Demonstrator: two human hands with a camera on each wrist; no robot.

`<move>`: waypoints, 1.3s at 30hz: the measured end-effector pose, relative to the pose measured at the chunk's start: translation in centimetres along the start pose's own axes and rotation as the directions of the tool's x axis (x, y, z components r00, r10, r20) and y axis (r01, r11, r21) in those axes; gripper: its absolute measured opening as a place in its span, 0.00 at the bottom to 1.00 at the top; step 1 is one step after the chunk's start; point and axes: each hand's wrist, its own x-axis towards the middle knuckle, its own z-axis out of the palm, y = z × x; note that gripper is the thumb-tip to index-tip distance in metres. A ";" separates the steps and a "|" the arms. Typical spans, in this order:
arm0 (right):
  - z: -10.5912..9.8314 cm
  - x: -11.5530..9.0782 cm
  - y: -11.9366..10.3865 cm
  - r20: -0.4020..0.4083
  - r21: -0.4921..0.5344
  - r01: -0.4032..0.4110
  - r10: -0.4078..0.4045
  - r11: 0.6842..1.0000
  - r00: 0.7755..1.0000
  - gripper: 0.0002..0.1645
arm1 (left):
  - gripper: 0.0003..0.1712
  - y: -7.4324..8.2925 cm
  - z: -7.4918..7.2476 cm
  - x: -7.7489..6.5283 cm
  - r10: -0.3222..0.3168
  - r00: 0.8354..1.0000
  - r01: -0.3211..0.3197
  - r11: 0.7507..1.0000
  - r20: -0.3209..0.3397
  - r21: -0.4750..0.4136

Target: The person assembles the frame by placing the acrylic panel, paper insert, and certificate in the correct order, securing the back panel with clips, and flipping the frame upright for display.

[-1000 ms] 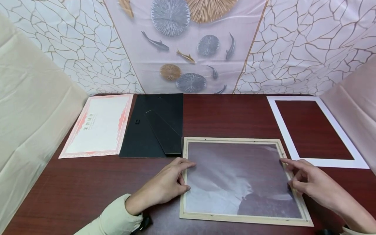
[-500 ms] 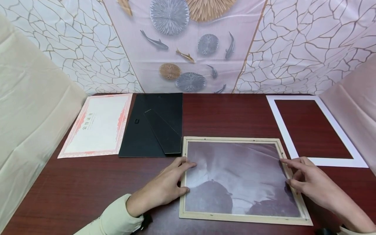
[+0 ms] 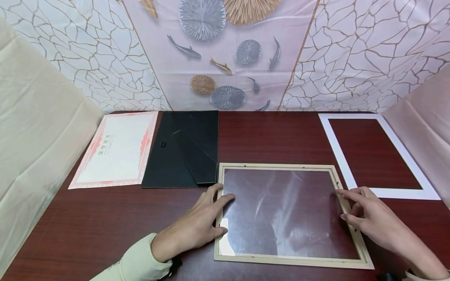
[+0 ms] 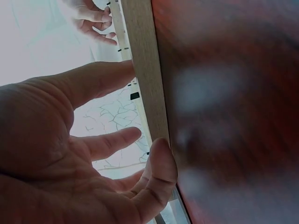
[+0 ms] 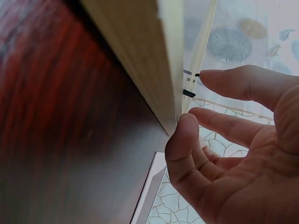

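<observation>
A pale wooden picture frame (image 3: 281, 262) lies on the table, its inside covered by a clear, glossy sheet (image 3: 277, 218) that reflects light. My left hand (image 3: 193, 226) rests at the frame's left side, fingers spread, with fingertips over the inner edge. In the left wrist view, the thumb (image 4: 100, 81) reaches the frame's side and one bent finger (image 4: 161, 175) touches its outer face. Over the right side is my right hand (image 3: 372, 214), its index finger and thumb apart and reaching to the sheet's edge; one finger (image 5: 181, 140) meets the frame's outer face in the right wrist view.
Behind, on the left, lie a certificate sheet (image 3: 119, 152) with a pink border and a black backing board (image 3: 172, 164) with a folded stand. A white mat border (image 3: 390, 194) lies at the back right. Cloth (image 3: 225, 58) hangs around the table.
Reflections across the clear sheet have shifted, and it now looks flatter in the frame. One left finger has spread farther up the frame's side. The right thumb has moved slightly left, over the sheet.
</observation>
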 end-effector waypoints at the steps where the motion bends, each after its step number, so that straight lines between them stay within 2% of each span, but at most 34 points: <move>1: 0.0 0.0 0.0 0.000 0.000 -0.001 0.001 1.000 1.000 0.35 | 0.42 0.0 0.0 0.0 -0.003 1.000 0.003 1.000 0.003 0.001; 10: 0.2 -0.3 0.0 -0.051 -0.072 0.027 -0.031 0.997 0.998 0.37 | 0.46 0.2 0.1 -0.6 0.000 0.999 -0.001 1.000 0.048 0.019; 15: 0.7 -1.2 0.2 -0.105 -0.144 0.095 -0.111 0.985 0.988 0.41 | 0.52 0.5 0.6 -1.5 0.044 0.999 -0.047 0.995 0.033 0.093; 18: 0.9 -1.5 0.3 -0.106 -0.156 0.110 -0.127 0.982 0.986 0.44 | 0.56 0.9 1.0 -2.1 0.059 0.997 -0.063 0.990 0.040 0.129; 27: 0.6 -1.4 0.2 -0.045 -0.095 0.041 -0.045 0.995 0.998 0.42 | 0.62 1.1 1.8 -2.8 0.054 0.998 -0.058 0.977 0.024 0.206; 39: 0.2 -0.7 0.2 -0.046 -0.018 0.038 -0.039 0.999 0.998 0.39 | 0.63 0.8 1.8 -2.3 0.092 0.995 -0.079 0.953 -0.032 0.293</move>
